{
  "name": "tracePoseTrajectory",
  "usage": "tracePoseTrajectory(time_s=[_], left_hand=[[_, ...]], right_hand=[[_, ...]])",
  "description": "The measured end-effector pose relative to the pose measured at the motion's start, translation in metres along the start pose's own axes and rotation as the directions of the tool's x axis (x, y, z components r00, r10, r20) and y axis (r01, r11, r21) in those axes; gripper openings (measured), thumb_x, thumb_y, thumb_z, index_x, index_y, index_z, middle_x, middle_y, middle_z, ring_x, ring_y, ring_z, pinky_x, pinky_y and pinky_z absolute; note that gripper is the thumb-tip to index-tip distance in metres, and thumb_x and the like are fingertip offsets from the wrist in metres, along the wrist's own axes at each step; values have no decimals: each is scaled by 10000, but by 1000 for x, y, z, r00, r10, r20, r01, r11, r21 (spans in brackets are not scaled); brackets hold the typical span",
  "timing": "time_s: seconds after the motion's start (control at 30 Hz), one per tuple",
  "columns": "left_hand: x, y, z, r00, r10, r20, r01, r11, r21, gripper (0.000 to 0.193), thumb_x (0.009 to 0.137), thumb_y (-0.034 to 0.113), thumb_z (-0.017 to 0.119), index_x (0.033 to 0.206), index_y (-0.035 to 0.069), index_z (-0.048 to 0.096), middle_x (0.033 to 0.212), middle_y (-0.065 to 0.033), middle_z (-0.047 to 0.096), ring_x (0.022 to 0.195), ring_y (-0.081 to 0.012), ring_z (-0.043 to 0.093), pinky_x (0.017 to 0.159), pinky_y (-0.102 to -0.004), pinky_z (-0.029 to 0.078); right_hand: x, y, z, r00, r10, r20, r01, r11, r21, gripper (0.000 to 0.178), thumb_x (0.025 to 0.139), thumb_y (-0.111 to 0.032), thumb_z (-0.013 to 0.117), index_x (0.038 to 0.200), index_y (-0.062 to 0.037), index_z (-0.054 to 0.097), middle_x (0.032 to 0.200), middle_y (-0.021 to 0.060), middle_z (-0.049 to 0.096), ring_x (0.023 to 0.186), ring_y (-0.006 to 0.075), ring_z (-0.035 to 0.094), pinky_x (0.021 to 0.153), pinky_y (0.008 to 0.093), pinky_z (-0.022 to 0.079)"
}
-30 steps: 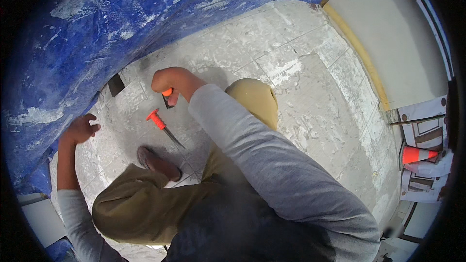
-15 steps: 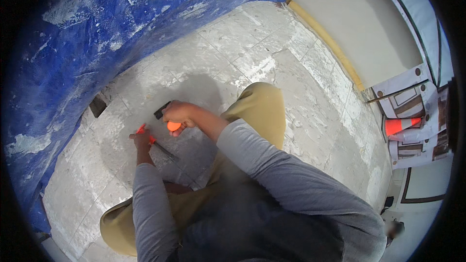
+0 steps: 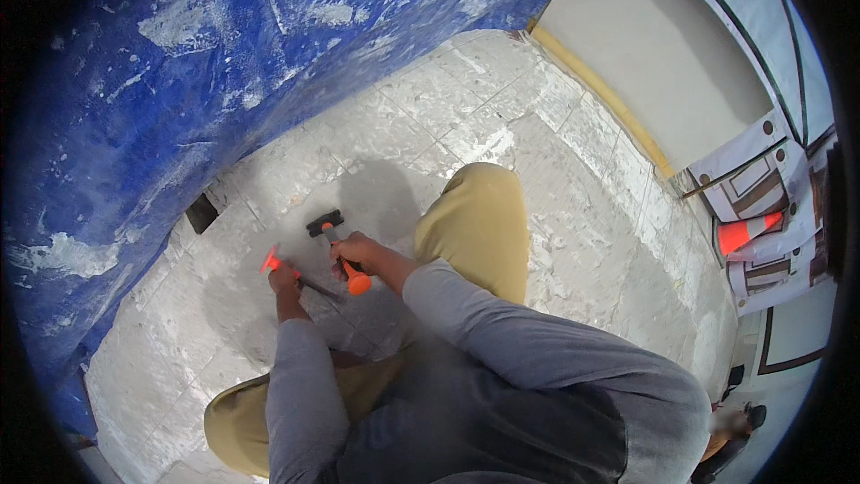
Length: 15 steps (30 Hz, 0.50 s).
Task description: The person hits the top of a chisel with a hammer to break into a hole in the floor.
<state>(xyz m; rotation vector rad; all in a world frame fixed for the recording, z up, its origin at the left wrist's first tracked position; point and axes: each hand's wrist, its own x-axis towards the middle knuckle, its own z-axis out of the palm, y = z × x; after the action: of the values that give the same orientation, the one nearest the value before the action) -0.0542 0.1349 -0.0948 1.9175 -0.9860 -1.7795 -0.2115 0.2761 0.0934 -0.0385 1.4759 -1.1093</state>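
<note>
My left hand (image 3: 285,280) is closed around a chisel (image 3: 320,290) with an orange-red hand guard. Its dark blade slants down to the right, toward the tiled floor (image 3: 466,242) between my legs; whether the tip touches is hard to tell. Closed on the handle of a hammer (image 3: 331,223), my right hand (image 3: 356,254) is to the right of the chisel. The hammer's black head points away from me, and its orange handle end sticks out below my fist. A gap separates the hammer head from the chisel's guard.
A blue plastic sheet (image 3: 215,72) with white smears hangs along the far left. At the right stand a pale panel (image 3: 654,63) with a yellow edge and an orange-and-white cone (image 3: 748,232). Another person (image 3: 730,435) is at the lower right. A dark block (image 3: 202,213) lies by the sheet.
The hammer has swung up and away from the chisel's guard, so its head and handle now show more. My view has shifted slightly. Both hands keep their grip.
</note>
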Motion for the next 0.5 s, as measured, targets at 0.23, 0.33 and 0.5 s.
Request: tracePoseTrajectory(time_s=[0.23,0.33,0.5], left_hand=[[-97,159,-35,792,594,142,-391,672,-629,97,775,120,578,729,87,500,674,-30,473,551,-172,484,456,-354,432],[-190,238,-54,628,766,135,-562,567,-602,145,870,166,589,867,57,493,758,-54,489,559,-187,523,476,-334,457],[-312,279,-83,-17,974,224,-512,184,-839,288,877,217,627,729,44,449,790,-87,458,547,-195,515,481,-299,410]], right_hand=[[6,-11,8,999,-43,-13,43,999,18,125,787,-17,595,795,97,545,680,178,575,549,303,630,435,417,507],[5,-12,11,992,-101,72,95,993,75,143,791,-34,597,777,100,548,677,175,571,552,297,630,442,415,508],[23,-2,21,989,-88,118,85,996,34,155,807,-24,595,848,120,556,694,211,570,570,316,613,473,461,480]])
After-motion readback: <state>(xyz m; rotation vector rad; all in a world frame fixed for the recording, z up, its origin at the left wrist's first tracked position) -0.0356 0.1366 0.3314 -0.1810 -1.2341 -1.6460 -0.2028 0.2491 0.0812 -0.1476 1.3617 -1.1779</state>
